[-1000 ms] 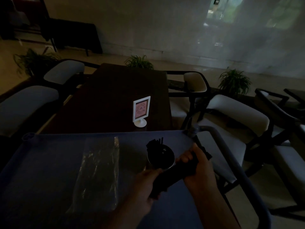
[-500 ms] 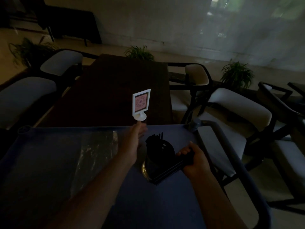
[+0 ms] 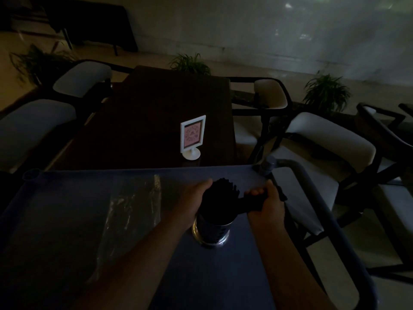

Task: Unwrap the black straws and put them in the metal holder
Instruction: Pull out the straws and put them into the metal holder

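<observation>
Left hand [image 3: 196, 198] cups standing black straws [image 3: 220, 198] in shiny round metal holder [image 3: 211, 231], near blue cart top's [image 3: 223, 276] right edge. Right hand [image 3: 267, 203] clenches dark straw bundle [image 3: 252, 201] sideways. Risk: sideways feed jams against standing straws, tips holder.

The holder [image 3: 211, 231] stood on the cart [image 3: 223, 276], toward its right side, with straws [image 3: 220, 198] upright in it. The left hand [image 3: 192, 198] lay against the straws' left, the right hand [image 3: 266, 203] to their right. A wrapper [image 3: 131, 211] lay left of the holder. Behind the cart, a sign [image 3: 192, 136] stood on the counter [image 3: 156, 121].
</observation>
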Action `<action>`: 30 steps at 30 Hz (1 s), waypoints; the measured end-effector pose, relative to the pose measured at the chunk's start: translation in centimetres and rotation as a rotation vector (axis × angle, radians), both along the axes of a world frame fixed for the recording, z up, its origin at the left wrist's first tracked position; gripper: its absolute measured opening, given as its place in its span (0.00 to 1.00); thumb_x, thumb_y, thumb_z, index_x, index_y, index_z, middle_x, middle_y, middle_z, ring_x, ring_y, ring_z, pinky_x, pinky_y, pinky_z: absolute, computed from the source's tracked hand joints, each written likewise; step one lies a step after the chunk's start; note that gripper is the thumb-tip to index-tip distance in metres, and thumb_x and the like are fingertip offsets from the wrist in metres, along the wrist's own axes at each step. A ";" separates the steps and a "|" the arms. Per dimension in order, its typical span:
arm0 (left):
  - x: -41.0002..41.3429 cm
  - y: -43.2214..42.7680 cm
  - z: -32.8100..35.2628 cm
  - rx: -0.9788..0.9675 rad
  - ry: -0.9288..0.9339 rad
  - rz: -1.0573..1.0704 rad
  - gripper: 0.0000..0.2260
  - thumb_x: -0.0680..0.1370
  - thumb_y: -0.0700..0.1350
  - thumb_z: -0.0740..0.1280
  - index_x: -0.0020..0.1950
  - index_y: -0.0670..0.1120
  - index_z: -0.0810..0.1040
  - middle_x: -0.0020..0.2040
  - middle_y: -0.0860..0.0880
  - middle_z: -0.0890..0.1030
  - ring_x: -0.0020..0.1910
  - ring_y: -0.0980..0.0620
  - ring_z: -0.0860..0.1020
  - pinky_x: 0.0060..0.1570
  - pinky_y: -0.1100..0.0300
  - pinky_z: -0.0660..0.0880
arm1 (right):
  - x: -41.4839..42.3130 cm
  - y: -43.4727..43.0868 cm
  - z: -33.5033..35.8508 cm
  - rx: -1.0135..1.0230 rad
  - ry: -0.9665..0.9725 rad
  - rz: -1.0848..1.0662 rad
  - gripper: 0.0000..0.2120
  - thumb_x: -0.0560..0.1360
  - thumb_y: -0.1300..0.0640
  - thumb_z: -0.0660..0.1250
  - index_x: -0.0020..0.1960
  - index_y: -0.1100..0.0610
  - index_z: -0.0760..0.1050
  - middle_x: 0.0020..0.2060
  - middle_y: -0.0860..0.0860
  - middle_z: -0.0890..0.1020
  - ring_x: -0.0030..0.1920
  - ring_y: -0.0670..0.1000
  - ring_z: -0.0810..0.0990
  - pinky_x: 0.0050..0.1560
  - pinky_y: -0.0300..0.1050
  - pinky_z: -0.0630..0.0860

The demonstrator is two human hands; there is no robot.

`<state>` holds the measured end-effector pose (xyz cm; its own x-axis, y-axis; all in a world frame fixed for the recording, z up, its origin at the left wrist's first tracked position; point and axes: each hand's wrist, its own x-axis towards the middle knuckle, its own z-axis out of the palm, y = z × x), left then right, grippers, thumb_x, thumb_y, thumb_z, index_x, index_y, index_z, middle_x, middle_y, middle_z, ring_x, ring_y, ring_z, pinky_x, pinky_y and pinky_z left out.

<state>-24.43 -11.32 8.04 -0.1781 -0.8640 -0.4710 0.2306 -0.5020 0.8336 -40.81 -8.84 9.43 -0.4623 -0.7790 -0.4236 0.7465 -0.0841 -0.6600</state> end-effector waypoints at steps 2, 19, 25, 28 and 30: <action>0.0 0.0 0.0 -0.009 -0.021 0.005 0.10 0.80 0.49 0.65 0.47 0.47 0.85 0.46 0.49 0.88 0.44 0.55 0.86 0.41 0.61 0.77 | 0.3 0.0 0.3 -0.036 0.147 -0.011 0.13 0.80 0.59 0.63 0.36 0.56 0.72 0.25 0.49 0.73 0.27 0.47 0.72 0.35 0.45 0.75; -0.1 1.3 -0.4 -0.129 -0.194 0.077 0.15 0.77 0.54 0.64 0.49 0.44 0.83 0.50 0.41 0.85 0.51 0.44 0.83 0.59 0.41 0.77 | 3.0 1.0 0.3 -0.057 0.872 0.136 0.06 0.77 0.57 0.67 0.42 0.53 0.79 0.36 0.53 0.82 0.37 0.48 0.81 0.40 0.46 0.78; -0.1 1.1 -1.0 -0.101 -0.199 0.084 0.13 0.77 0.55 0.65 0.47 0.48 0.83 0.47 0.45 0.86 0.50 0.47 0.83 0.56 0.46 0.79 | 1.3 -0.6 3.4 0.017 0.568 0.072 0.09 0.79 0.56 0.66 0.42 0.51 0.82 0.35 0.49 0.85 0.41 0.47 0.84 0.46 0.50 0.79; -0.1 1.1 -1.1 -0.080 -0.209 0.085 0.13 0.78 0.56 0.65 0.48 0.49 0.83 0.48 0.46 0.85 0.50 0.48 0.82 0.54 0.50 0.78 | 0.3 -1.3 4.2 0.119 0.443 0.052 0.14 0.79 0.53 0.65 0.57 0.63 0.77 0.41 0.56 0.83 0.44 0.54 0.82 0.43 0.50 0.80; -0.2 1.2 -1.0 -0.069 -0.227 0.070 0.14 0.77 0.57 0.65 0.52 0.49 0.83 0.51 0.46 0.85 0.52 0.47 0.82 0.58 0.47 0.78 | 0.0 -1.4 4.2 0.149 0.429 0.034 0.17 0.79 0.52 0.65 0.60 0.65 0.75 0.45 0.59 0.82 0.45 0.56 0.82 0.41 0.49 0.79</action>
<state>-24.59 -10.08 7.06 -0.0130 -0.9019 -0.4318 0.0660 -0.4316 0.8996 -40.82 -10.19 13.64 -0.5957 -0.7418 -0.3081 0.4037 0.0551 -0.9132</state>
